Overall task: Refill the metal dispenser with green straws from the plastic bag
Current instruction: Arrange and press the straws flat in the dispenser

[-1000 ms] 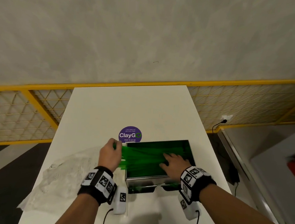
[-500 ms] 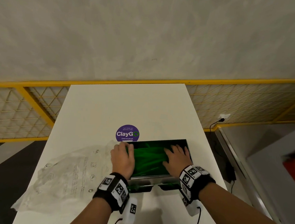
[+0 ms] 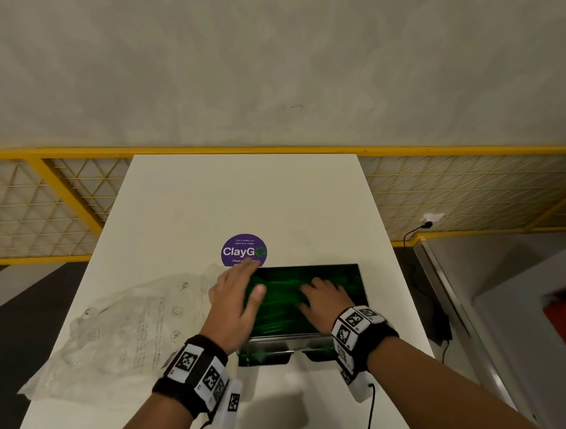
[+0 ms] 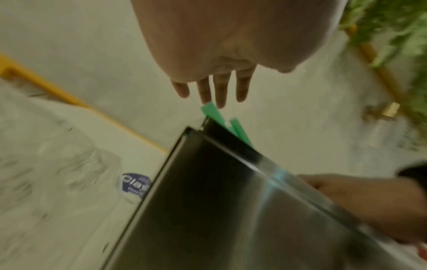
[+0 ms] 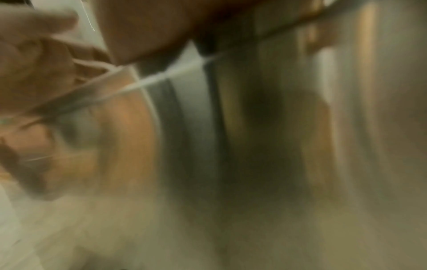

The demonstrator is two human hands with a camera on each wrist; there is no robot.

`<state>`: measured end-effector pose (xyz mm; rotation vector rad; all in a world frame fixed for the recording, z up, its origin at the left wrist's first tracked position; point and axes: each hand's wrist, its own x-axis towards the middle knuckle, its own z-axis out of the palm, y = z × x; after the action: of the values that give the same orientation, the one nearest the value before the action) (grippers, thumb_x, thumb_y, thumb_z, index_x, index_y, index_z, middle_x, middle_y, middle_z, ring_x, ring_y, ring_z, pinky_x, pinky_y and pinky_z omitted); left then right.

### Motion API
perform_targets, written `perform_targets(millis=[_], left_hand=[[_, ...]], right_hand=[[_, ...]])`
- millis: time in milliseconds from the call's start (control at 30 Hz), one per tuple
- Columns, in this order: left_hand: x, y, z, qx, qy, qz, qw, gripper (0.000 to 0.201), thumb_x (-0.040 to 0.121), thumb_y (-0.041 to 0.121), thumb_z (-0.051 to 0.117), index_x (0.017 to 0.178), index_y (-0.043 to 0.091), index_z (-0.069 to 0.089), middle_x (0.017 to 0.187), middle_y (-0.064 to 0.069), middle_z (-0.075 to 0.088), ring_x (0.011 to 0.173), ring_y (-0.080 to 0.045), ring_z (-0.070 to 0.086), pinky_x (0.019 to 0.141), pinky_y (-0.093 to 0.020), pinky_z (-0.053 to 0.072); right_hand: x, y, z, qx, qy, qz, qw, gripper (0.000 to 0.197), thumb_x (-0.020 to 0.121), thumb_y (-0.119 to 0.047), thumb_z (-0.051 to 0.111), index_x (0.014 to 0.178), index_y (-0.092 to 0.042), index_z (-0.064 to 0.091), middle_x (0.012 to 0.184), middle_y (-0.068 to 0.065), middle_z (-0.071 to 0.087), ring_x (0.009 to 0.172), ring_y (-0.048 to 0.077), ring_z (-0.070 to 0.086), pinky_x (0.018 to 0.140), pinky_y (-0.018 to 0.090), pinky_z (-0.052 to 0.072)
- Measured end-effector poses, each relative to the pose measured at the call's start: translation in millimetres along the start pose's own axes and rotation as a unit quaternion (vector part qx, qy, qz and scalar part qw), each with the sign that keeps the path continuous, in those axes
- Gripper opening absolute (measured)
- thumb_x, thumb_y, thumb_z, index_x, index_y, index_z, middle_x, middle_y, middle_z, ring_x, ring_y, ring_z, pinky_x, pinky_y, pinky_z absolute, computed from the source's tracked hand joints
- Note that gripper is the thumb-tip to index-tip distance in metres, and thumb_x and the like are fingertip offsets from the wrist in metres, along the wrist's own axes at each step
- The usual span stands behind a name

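Head view shows my right hand (image 3: 322, 302) flat on the green straws (image 3: 281, 302) inside the metal dispenser (image 3: 362, 285) on the counter (image 3: 242, 194); my left hand (image 3: 234, 298) hovers open-fingered at its left edge. I'd tap the stray ends (image 4: 212, 114) in level, pressing gently so nothing buckles. The plastic bag (image 3: 120, 330) lies slack just left.

One metal dispenser (image 3: 301, 346) stands on one white surface (image 3: 242, 197). The green straws (image 3: 281, 299) inside it form a dense mass, too many and too blurred to count; in the left wrist view two straw ends (image 4: 239, 130) stick out past the rim. One clear plastic bag (image 3: 123, 330) lies to the left. One round purple sticker (image 3: 244, 251) sits at the far side. Two hands are in view: one left hand (image 3: 234, 300), one right hand (image 3: 322, 302). Each wrist carries one band with markers.
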<state>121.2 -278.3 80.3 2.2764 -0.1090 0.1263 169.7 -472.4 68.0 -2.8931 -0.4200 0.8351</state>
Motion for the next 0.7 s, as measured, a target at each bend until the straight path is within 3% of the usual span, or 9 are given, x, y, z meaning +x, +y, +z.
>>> perform_targets(millis=[33, 100, 200, 300, 400, 467, 533, 600, 700], left_hand=[[-1.2, 1.4, 0.1, 0.052, -0.049, 0.030, 0.997, 0.064, 0.085, 0.058, 0.024, 0.139, 0.028, 0.040, 0.138, 0.013, 0.042, 0.127, -0.010, 0.035, 0.106, -0.035, 0.023], [-1.0, -0.3, 1.0, 0.199, -0.159, 0.061, 0.965, 0.053, 0.089, 0.053, 0.030, 0.136, 0.031, 0.042, 0.132, 0.015, 0.048, 0.123, -0.009, 0.042, 0.102, -0.032, 0.023], [5.9, -2.7, -1.9, 0.316, -0.213, 0.046, 0.924, 0.038, 0.094, 0.033, 0.046, 0.131, 0.027, 0.046, 0.127, 0.005, 0.053, 0.120, -0.016, 0.049, 0.103, -0.033, 0.025], [18.5, 7.0, -6.1, 0.320, -0.214, 0.069, 0.920, 0.059, 0.082, 0.035, 0.064, 0.135, 0.024, 0.041, 0.133, 0.000, 0.045, 0.122, -0.021, 0.045, 0.102, -0.036, 0.029], [38.9, 20.6, -5.4, 0.325, -0.298, 0.057, 0.896, 0.074, 0.075, 0.039, 0.073, 0.136, 0.017, 0.038, 0.129, -0.005, 0.046, 0.116, -0.026, 0.050, 0.096, -0.038, 0.042], [49.8, 25.6, 1.1, 0.330, -0.366, 0.035, 0.870, 0.075, 0.073, 0.035, 0.077, 0.135, 0.013, 0.040, 0.127, -0.009, 0.046, 0.112, -0.028, 0.053, 0.094, -0.040, 0.047], [55.0, 23.8, 7.7, 0.350, -0.412, 0.025, 0.841, 0.074, 0.074, 0.030, 0.076, 0.135, 0.012, 0.040, 0.129, -0.013, 0.045, 0.113, -0.031, 0.054, 0.096, -0.041, 0.048], [58.2, 16.9, 12.7, 0.382, -0.431, 0.018, 0.817, 0.079, 0.073, 0.028, 0.076, 0.139, 0.014, 0.035, 0.136, -0.015, 0.040, 0.120, -0.033, 0.049, 0.099, -0.044, 0.046], [54.7, 8.2, 18.3, 0.457, -0.427, 0.033, 0.779, 0.099, 0.069, 0.034, 0.076, 0.148, 0.022, 0.017, 0.147, -0.013, 0.030, 0.130, -0.032, 0.033, 0.107, -0.044, 0.033]], right_hand=[[1.7, -0.3, -0.9, 0.001, 0.010, 0.001, 1.000, 0.048, 0.095, -0.041, 0.044, 0.137, -0.017, 0.041, 0.139, 0.012, 0.039, 0.129, 0.031, 0.037, 0.108, 0.048, 0.030], [3.0, 3.0, -5.9, 0.041, 0.015, -0.018, 0.999, 0.053, 0.091, -0.037, 0.053, 0.139, -0.019, 0.039, 0.139, 0.010, 0.037, 0.130, 0.030, 0.035, 0.104, 0.046, 0.038], [2.0, 15.5, -14.9, 0.094, -0.037, -0.029, 0.994, 0.077, 0.084, -0.038, 0.064, 0.148, -0.023, 0.024, 0.149, 0.008, 0.027, 0.138, 0.030, 0.023, 0.111, 0.044, 0.033], [-0.5, 26.0, -21.9, 0.083, -0.091, -0.012, 0.992, 0.095, 0.079, -0.047, 0.070, 0.152, -0.025, 0.014, 0.155, 0.009, 0.024, 0.141, 0.029, 0.025, 0.113, 0.037, 0.027], [1.3, 30.0, -27.7, 0.124, -0.100, -0.025, 0.987, 0.099, 0.075, -0.040, 0.076, 0.151, -0.023, 0.015, 0.148, 0.008, 0.037, 0.133, 0.025, 0.040, 0.107, 0.027, 0.033], [2.8, 29.9, -27.5, 0.094, -0.101, -0.039, 0.990, 0.100, 0.073, -0.035, 0.079, 0.151, -0.025, 0.017, 0.145, 0.010, 0.039, 0.131, 0.028, 0.041, 0.110, 0.033, 0.035], [3.5, 28.7, -19.9, 0.032, -0.105, -0.043, 0.993, 0.097, 0.074, -0.041, 0.075, 0.150, -0.031, 0.016, 0.146, 0.011, 0.036, 0.133, 0.033, 0.038, 0.110, 0.043, 0.035], [2.6, 27.2, -14.0, -0.015, -0.090, -0.035, 0.995, 0.091, 0.077, -0.048, 0.069, 0.149, -0.034, 0.015, 0.149, 0.009, 0.034, 0.133, 0.034, 0.038, 0.109, 0.048, 0.035], [2.9, 29.5, -11.0, -0.054, -0.051, -0.031, 0.997, 0.081, 0.082, -0.042, 0.064, 0.149, -0.031, 0.019, 0.144, 0.009, 0.039, 0.129, 0.031, 0.044, 0.106, 0.049, 0.034]])
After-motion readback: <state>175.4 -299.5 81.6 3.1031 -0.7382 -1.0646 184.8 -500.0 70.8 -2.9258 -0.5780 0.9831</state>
